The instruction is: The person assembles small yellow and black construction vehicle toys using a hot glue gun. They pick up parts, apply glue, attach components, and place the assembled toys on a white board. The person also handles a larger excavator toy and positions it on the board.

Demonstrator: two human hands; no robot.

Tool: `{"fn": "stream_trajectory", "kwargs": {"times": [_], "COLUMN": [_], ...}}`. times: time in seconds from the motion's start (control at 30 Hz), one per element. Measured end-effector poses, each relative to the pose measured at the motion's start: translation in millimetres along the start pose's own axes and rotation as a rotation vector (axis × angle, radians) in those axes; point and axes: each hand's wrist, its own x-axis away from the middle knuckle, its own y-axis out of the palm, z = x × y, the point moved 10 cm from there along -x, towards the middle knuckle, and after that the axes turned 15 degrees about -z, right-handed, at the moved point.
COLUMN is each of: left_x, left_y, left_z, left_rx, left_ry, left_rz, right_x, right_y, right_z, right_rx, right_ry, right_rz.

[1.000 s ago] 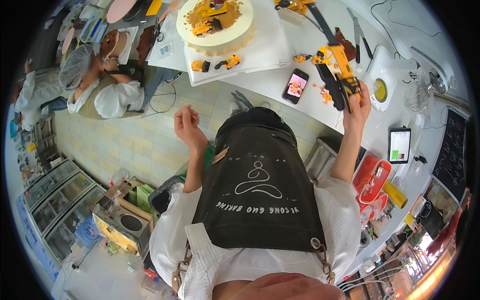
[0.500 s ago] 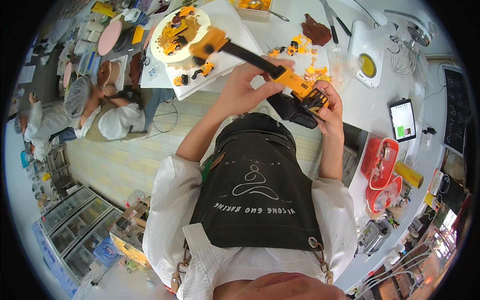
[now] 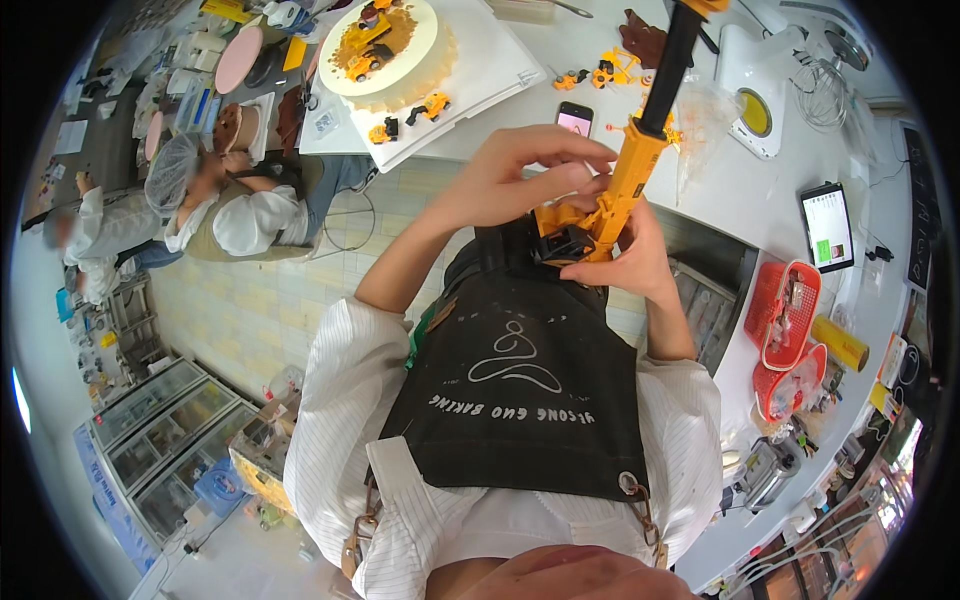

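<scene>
A yellow-and-black toy construction vehicle [image 3: 618, 195] is held up in front of my black apron [image 3: 520, 400]. Its long arm points away from me, up and to the right. My right hand [image 3: 645, 260] grips the cab end, thumb on the near side and the other fingers hidden behind it. My left hand [image 3: 520, 180] is at the toy's left side, fingers reaching toward the arm with a gap between thumb and forefinger; whether the fingertips touch it cannot be told. At the upper left, a white cake [image 3: 435, 60] carries brown crumbs and small yellow toy vehicles [image 3: 372, 55].
A white board [image 3: 505, 80] under the cake holds two more toy vehicles [image 3: 425, 107]. Behind my hands lie a phone [image 3: 575, 117] and several small yellow toys [image 3: 615, 68]. A scale [image 3: 750, 110], tablet [image 3: 827, 228] and red baskets [image 3: 782, 315] stand right. Two people [image 3: 240, 220] work left.
The toy vehicle has been turned: its arm swung from upper left to upper right. My left hand's thumb and fingers have come away from around the arm. The phone has come into sight.
</scene>
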Motion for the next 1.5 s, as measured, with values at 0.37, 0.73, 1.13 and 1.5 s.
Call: {"fn": "stream_trajectory", "kwargs": {"times": [0.37,0.73,1.13,1.5], "left_x": [179,283,282,239], "left_y": [2,15,28,24], "left_z": [32,66,98,106], "left_rx": [-0.355,-0.612,-0.769,-0.696], "left_ry": [0.075,0.206,0.166,0.204], "left_rz": [0.377,0.660,0.738,0.725], "right_x": [-26,-49,-91,-77], "right_y": [97,168,181,142], "right_z": [7,-32,-50,-68], "right_rx": [0.388,0.654,0.782,0.738], "right_ry": [-0.252,-0.366,-0.268,-0.312], "right_rz": [-0.050,-0.062,-0.520,-0.377]}}
